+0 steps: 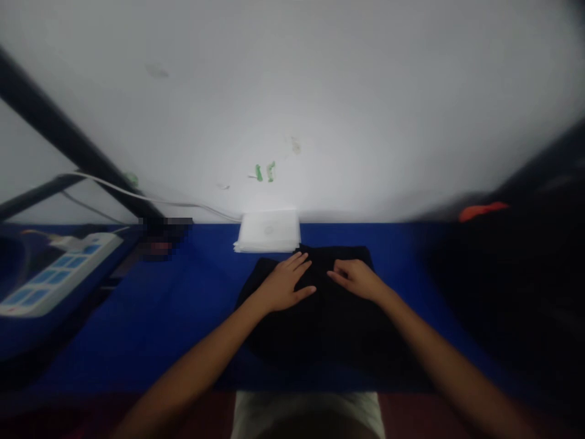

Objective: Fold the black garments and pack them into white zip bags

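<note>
A black cloth garment [329,329] lies spread on the blue surface in front of me; its exact kind is too dark to make out. Flat on its upper left part rests my left hand [289,285], fingers stretched and thumb out to the side. My right hand [359,279] is at the garment's upper right, its fingers curled in toward the thumb, apparently pinching the dark fabric. Just beyond the garment's far edge sits a stack of white sheets or a thin white box [269,230].
A power strip [61,274] with blue sockets lies at the left by a dark frame bar [86,134]. A white cable [150,199] runs along the white wall [365,122]. Dark bulk with an orange item [482,211] fills the right side of the blue surface [183,323].
</note>
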A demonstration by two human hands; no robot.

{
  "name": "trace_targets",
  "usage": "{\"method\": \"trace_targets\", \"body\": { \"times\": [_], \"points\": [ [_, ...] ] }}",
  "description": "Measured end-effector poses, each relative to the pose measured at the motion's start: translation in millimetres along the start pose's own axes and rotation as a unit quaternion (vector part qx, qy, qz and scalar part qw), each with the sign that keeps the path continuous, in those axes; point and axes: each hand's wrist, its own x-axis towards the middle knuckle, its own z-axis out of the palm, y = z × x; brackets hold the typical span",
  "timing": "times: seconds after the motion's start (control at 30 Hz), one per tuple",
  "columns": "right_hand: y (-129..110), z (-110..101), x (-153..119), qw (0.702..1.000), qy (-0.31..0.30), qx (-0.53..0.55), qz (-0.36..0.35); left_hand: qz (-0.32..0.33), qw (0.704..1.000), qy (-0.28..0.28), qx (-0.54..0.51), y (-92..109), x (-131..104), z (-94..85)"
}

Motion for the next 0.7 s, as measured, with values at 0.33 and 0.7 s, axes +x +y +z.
{"method": "trace_targets", "body": {
  "times": [0.33,0.7],
  "points": [
    [-1.5,0.2,-1.4,0.999,0.038,-0.009,-0.008,0.002,1.000,-0.001,-0.003,-0.4,0.3,0.8],
    [-0.6,-0.5,-3.3,0.995,0.025,-0.074,-0.065,0.010,1.000,0.008,-0.005,-0.2,-0.3,0.2]
  ]
}}
